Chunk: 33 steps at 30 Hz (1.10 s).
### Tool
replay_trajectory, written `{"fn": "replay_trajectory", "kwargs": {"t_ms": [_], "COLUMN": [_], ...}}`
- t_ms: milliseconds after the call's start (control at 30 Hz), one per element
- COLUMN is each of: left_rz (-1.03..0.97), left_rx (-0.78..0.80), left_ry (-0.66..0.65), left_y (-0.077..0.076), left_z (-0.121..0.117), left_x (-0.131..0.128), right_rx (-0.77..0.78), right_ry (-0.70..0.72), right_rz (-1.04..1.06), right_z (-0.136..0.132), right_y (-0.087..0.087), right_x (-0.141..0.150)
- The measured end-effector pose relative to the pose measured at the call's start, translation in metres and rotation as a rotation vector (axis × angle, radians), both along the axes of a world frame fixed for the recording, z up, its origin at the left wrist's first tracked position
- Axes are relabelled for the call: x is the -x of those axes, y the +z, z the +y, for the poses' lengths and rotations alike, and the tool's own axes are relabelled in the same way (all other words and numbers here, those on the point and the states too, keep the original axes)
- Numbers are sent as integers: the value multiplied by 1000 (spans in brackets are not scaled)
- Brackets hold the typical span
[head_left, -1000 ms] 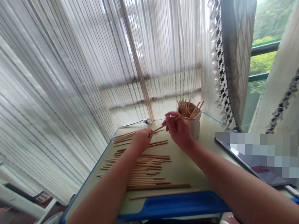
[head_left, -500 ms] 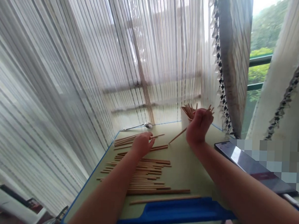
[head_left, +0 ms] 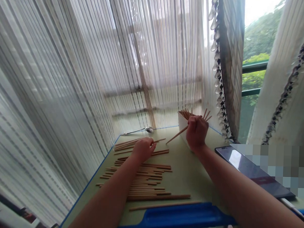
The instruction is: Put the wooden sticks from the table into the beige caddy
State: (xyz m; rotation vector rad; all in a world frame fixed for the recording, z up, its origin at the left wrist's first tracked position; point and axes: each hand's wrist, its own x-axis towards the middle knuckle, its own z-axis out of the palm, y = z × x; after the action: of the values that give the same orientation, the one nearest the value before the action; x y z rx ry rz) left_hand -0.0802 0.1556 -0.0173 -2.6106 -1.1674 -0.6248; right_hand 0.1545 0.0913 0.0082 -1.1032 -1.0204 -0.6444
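My left hand [head_left: 143, 149] rests low over the far left of the table, its fingers closed on a thin wooden chopstick [head_left: 159, 140] whose end points right. More chopsticks [head_left: 126, 145] lie under and beside that hand. In a closed fist, my right hand [head_left: 197, 131] grips several chopsticks [head_left: 177, 135]; their tips reach down to the left and their other ends stick out above the fist. Just behind it stands a white container [head_left: 182, 124] filled with upright chopsticks, partly hidden by the hand. Many loose chopsticks [head_left: 152, 175] lie in rough rows beneath my left forearm.
A metal spoon [head_left: 148, 129] lies at the table's far edge. On the right is a large dark phone or tablet [head_left: 252, 170] with a white cable. The pale table has a blue rim and a blue tray groove [head_left: 188, 215] in front. Sheer curtains [head_left: 156, 61] hang behind.
My right fist has drawn slightly left and down, now in front of the container, with the chopsticks still in it. My left hand has hardly moved. The whole view has shifted a little.
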Motion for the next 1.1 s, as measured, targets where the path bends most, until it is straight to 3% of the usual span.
{"fn": "replay_trajectory", "kwargs": {"t_ms": [233,467,633,833,967,1100], "left_rz": [-15,-112,-110,-159,-430,-845], "left_rx": [23,63,52,88,287,596], "left_ry": [23,28,13,19,-36,-291], "left_y": [1,2,1,0,-11,-23], "left_z": [-1,-1,-2,0,12,20], "left_x": [0,0,1,2,-1,-11], "right_rx": [-36,38,-110,-229,-256,-151], "right_ry": [370,580,498,554,545,552], "right_rz": [264,286,280,525,738,827], "right_z": [-7,-7,-8,-23,-14,6], "right_y": [11,11,10,36,36,17], "right_x": [5,21,27,23,10,1]}}
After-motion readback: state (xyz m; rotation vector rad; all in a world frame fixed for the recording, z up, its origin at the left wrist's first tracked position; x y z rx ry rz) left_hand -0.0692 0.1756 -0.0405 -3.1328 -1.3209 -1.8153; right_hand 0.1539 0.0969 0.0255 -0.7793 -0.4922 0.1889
